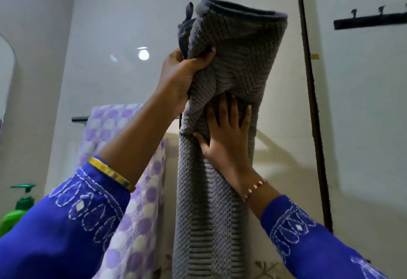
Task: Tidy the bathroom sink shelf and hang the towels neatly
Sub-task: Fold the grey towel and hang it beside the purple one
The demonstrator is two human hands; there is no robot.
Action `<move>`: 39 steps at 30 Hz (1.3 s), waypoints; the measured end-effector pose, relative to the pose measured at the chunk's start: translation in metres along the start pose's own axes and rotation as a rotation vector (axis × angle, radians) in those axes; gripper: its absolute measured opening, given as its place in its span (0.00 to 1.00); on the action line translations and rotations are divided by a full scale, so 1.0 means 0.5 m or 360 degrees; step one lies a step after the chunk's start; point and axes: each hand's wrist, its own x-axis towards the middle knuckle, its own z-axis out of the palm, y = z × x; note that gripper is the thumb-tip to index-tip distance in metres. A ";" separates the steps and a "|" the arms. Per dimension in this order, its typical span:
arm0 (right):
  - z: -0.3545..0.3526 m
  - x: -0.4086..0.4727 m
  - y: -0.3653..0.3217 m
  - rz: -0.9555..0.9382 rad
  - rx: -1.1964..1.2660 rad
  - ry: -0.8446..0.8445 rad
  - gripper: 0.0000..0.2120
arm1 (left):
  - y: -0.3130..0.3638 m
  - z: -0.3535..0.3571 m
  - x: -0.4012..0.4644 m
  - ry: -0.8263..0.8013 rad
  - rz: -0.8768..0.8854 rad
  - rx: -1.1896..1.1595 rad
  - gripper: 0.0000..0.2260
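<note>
Closest to us are our two blue embroidered sleeves (pixel 66 223), one coming in from each bottom corner, with a yellow bangle (pixel 110 174) on the left wrist and a thin bracelet (pixel 255 187) on the right. Tucked in at the far left edge there's one green pump bottle (pixel 18 208), half cut off by the frame.

Next up is the thing we're actually dealing with: one grey towel (pixel 211 212) with a waffle weave, raised in front of the wall and hanging down in a long column that runs out the bottom of the view. Our left hand (pixel 182 73) has a bunched handful of it clenched near the top left edge, right under a little hanging loop (pixel 187 25). Our right hand (pixel 226 133) is flat, fingers spread and straight, pressing on the front of the towel lower down, not grasping anything.

Handling-wise, it looks thick, soft and floppy, a bit hefty but nothing fragile or slippery. We'd say grab it by the top edge or that loop and smooth it with a flat palm, since it creases wherever it's bunched.

Just behind and to the left is a second towel (pixel 141 223), white with purple dots, draped over a dark rail (pixel 80 119). So that's two towels in total. Farthest back, at upper right, a dark hook rack (pixel 370 22) sits on the wall, with three hooks showing before the frame cuts it off.
</note>
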 end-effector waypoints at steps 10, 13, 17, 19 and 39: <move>0.033 0.198 -0.003 -0.0158 0.0064 -0.0272 0.35 | -0.042 -0.019 0.049 0.0596 0.0542 0.0900 0.27; 0.053 0.226 0.005 -0.0150 0.0222 -0.0739 0.24 | -0.100 -0.043 0.028 0.0354 0.0563 0.1152 0.24; 0.039 0.251 0.016 -0.0011 0.0500 -0.1037 0.21 | -0.137 -0.083 0.038 0.0120 0.0088 0.1524 0.21; 0.029 0.257 0.022 0.0061 0.0501 -0.1159 0.22 | -0.144 -0.098 0.054 0.0021 -0.0047 0.1705 0.20; 0.045 0.282 0.028 0.0179 0.0660 -0.1644 0.14 | -0.191 -0.121 0.131 -0.0325 -0.0449 0.2298 0.21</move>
